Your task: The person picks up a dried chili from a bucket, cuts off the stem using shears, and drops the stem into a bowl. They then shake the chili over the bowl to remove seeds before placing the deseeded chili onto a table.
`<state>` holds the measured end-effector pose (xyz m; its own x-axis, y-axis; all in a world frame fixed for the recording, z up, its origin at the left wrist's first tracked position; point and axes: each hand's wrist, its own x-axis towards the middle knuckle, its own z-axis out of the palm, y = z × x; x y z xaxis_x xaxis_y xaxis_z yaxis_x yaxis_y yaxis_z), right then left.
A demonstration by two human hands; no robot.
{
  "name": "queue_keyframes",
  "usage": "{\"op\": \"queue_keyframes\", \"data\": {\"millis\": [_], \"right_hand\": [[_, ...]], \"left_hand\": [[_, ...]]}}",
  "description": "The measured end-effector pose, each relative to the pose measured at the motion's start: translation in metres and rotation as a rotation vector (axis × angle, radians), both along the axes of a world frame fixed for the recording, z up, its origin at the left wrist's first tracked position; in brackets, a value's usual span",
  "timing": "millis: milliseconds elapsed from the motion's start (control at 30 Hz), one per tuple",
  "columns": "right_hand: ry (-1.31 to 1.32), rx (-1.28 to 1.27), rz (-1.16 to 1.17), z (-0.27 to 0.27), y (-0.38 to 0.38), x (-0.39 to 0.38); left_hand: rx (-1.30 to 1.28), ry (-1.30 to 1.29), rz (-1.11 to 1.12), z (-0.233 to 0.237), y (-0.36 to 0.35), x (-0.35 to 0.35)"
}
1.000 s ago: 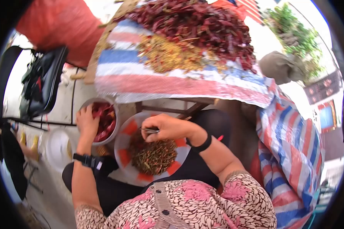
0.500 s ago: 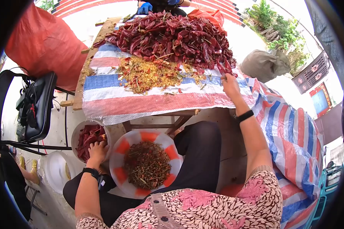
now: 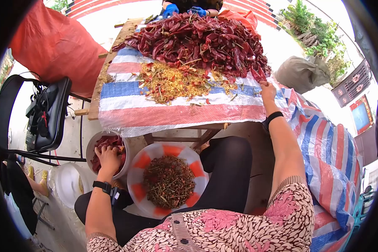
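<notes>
So, got the right hand (image 3: 267, 90) stretched up to the near edge of the dried chili pile (image 3: 201, 40) on the striped tarp (image 3: 176, 113), fingers curled and touching the outermost pods. Can't tell about an actual pinch.

Got the left hand (image 3: 108, 158) down in the metal bowl (image 3: 88, 153), palm down on the red chilies (image 3: 113, 140) inside, fingers bent into them (no telling about a real grab there either).

Just beside the bowl, seeing a red-and-white plate (image 3: 155, 149) heaped with stems (image 3: 168, 181). Up on the tarp, yellow seeds and scraps (image 3: 172, 82) right against the pile. At the far end, spotting somebody else's blue-gloved hands (image 3: 171, 9) at the chilies.
</notes>
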<state>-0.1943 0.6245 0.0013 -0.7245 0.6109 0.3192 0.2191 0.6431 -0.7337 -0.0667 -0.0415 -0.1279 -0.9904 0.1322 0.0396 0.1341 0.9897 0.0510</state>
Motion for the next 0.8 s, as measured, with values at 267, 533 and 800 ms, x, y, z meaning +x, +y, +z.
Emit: {"op": "queue_keyframes", "data": {"millis": [267, 533, 800], "right_hand": [[0.237, -0.137, 0.270, 0.080, -0.147, 0.094], [-0.363, -0.669, 0.836, 0.081, -0.329, 0.211], [-0.097, -0.812, 0.906, 0.071, -0.379, 0.223]], "left_hand": [[0.739, 0.109, -0.214, 0.094, 0.073, 0.023], [0.616, 0.633, -0.632, 0.151, 0.121, 0.050], [1.021, 0.222, -0.746, 0.133, 0.111, 0.045]]}}
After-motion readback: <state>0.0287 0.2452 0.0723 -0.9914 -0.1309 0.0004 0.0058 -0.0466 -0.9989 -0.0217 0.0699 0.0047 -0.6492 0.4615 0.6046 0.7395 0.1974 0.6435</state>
